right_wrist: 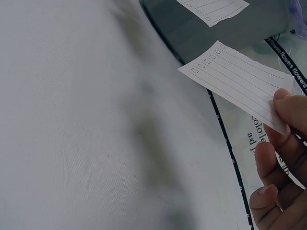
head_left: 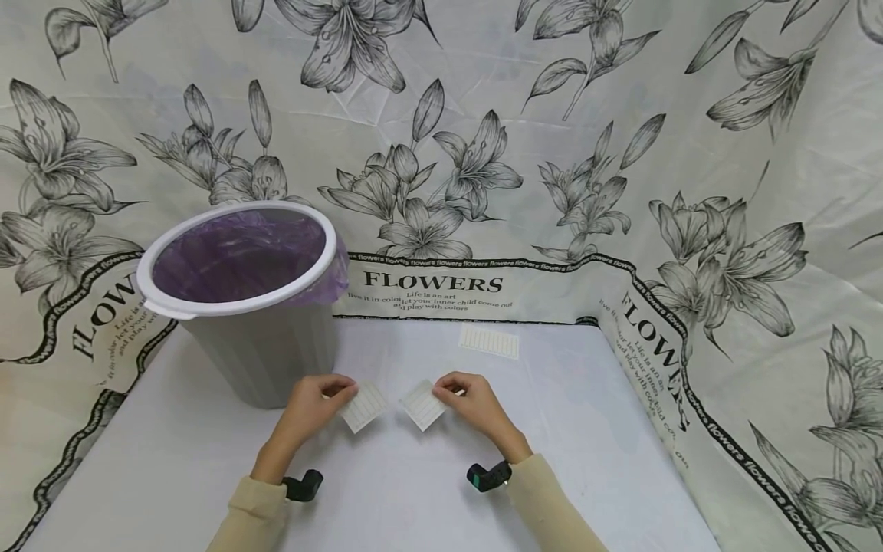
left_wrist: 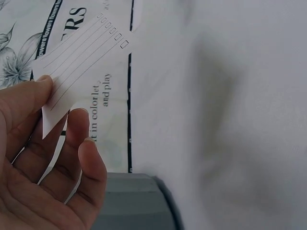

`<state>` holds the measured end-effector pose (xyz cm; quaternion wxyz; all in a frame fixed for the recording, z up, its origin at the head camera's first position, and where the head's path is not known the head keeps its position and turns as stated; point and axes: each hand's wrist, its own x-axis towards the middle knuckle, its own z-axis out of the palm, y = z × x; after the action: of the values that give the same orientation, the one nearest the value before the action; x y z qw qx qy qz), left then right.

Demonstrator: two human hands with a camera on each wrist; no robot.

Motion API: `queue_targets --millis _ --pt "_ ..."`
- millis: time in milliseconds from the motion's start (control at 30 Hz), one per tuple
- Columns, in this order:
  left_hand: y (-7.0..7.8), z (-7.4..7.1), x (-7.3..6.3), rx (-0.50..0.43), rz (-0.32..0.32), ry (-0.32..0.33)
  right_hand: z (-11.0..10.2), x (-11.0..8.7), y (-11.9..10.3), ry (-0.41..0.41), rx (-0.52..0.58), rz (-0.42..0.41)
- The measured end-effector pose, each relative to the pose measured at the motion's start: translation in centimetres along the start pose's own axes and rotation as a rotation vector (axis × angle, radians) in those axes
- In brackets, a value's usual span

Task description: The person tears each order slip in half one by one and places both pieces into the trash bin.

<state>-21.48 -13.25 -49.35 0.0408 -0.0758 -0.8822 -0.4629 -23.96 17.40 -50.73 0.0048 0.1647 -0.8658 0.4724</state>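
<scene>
My left hand (head_left: 317,406) pinches a small piece of lined paper (head_left: 363,406) between thumb and fingers. In the left wrist view this piece (left_wrist: 79,60) shows ruled lines with small boxes at one end. A similar lined paper piece (head_left: 422,405) is pinched by my right hand (head_left: 476,404); the right wrist view shows its boxes and a slightly uneven edge (right_wrist: 235,79). Both pieces are held up over the white table, apart from each other, with a narrow gap between them. Farther back on the table lies another lined paper sheet (head_left: 489,341).
A grey bin (head_left: 269,353) with a white rim and purple liner stands on the table's left side, close to my left hand. Flower-printed cloth (head_left: 428,192) rises behind and beside the white table (head_left: 400,498). Each wrist wears a black camera (head_left: 303,486).
</scene>
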Motion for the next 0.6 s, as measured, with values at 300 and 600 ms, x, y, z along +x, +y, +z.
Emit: queue_targets --millis 300,600 --pt "1.0 -1.4 -0.2 0.022 0.017 0.031 0.1 0.3 -0.3 0.005 0.013 -0.018" --pt "1.7 -2.9 -0.3 0.014 0.050 0.075 0.2 1.0 -1.4 0.043 0.034 -0.015"
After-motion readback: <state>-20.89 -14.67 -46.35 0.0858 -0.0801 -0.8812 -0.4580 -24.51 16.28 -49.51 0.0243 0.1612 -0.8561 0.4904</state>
